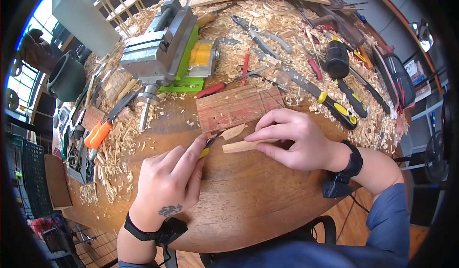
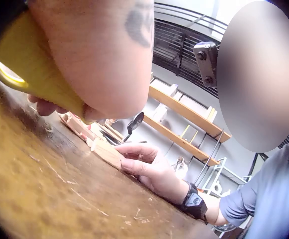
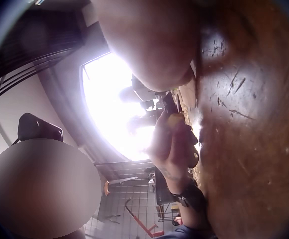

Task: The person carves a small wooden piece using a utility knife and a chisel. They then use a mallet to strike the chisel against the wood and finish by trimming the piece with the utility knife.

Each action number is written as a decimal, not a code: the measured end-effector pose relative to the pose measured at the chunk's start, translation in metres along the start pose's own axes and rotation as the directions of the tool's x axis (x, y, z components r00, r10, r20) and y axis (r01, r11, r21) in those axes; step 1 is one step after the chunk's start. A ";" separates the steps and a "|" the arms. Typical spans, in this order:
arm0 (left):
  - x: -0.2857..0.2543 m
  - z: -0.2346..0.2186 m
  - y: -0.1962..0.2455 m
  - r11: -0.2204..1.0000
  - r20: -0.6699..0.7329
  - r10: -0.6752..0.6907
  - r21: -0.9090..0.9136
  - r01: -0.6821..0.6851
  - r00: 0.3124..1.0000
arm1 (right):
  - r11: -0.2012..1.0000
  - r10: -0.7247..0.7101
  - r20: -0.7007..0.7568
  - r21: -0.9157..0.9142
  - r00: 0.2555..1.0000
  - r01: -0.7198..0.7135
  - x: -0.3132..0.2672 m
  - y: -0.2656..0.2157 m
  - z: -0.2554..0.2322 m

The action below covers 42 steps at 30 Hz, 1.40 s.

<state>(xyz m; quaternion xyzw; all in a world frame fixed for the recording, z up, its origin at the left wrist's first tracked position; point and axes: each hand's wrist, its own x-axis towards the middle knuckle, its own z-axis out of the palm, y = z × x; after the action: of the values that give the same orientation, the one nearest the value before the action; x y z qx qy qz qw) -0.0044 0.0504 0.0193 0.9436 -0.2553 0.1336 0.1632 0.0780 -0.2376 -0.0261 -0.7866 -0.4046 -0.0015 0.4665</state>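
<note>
My left hand (image 1: 169, 177) grips a yellow-handled tool (image 2: 40, 74), whose narrow dark front end points toward the wood; the fingers hide most of it in the head view. Between thumb and fingers, my right hand (image 1: 296, 139) pinches a thin, pale wood strip (image 1: 236, 147) low over the table. Just beyond the strip lies a small, shaped wood piece (image 1: 235, 131), near the tool's front end. Behind both sits a flat reddish board (image 1: 234, 110) with pencil-like lines and small holes.
Wood shavings (image 1: 272, 17) cover the back of the table (image 1: 258, 201). A metal vise (image 1: 158, 48) stands back left, with orange-handled scissors (image 1: 99, 134) nearer. A red-handled tool (image 1: 213, 90), yellow-and-black-handled tool (image 1: 337, 110) and black mallet (image 1: 337, 60) lie beyond the board.
</note>
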 end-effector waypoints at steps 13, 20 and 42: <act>0.001 0.000 0.000 0.999 -0.013 -0.004 -0.039 0.003 1.000 | 0.999 -0.043 -0.032 -0.018 0.999 0.043 0.001 0.005 0.001; 0.001 -0.003 0.001 1.000 -0.045 -0.007 -0.007 0.007 0.999 | 0.986 -0.040 0.044 0.163 0.998 0.032 -0.004 -0.009 -0.005; 0.001 -0.001 -0.006 0.993 -0.036 -0.052 -0.106 0.048 0.998 | 0.939 -0.295 0.116 -0.146 0.948 0.310 0.004 -0.006 -0.003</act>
<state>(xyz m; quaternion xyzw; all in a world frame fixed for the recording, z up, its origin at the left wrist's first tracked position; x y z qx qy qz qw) -0.0004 0.0555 0.0195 0.9369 -0.2353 0.1340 0.2210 0.0781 -0.2363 -0.0187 -0.7496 -0.5404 -0.0697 0.3758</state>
